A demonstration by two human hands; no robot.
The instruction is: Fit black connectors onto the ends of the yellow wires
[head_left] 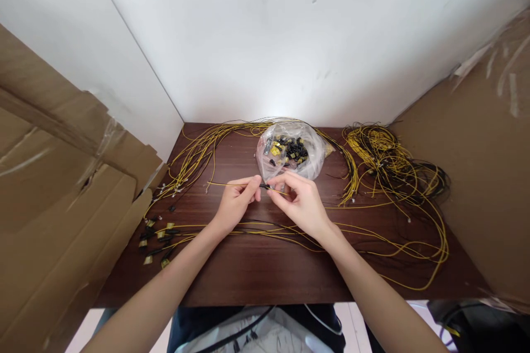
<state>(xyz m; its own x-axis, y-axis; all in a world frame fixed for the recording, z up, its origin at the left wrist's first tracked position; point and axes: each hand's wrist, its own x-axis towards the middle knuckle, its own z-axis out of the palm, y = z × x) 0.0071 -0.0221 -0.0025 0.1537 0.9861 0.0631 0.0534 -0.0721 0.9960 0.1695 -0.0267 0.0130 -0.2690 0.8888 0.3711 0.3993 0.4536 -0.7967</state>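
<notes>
My left hand (238, 201) pinches a yellow wire (229, 183) whose end sticks out to the left of the fingers. Between my two sets of fingertips sits a small black connector piece (264, 186). My right hand (302, 198) is closed on its right side, with a bit of yellow wire showing under the fingers. Just beyond the hands stands a clear plastic bag (318, 160) holding small black and yellow parts (296, 150). How the wire meets the black piece is partly hidden by the fingers.
Yellow and black wires (194, 151) lie at the back left, with a large tangled bundle (385, 160) at the right. Finished-looking wire ends with black connectors and yellow tags (160, 235) rest at the front left. Cardboard walls (62, 204) flank the brown table (265, 281).
</notes>
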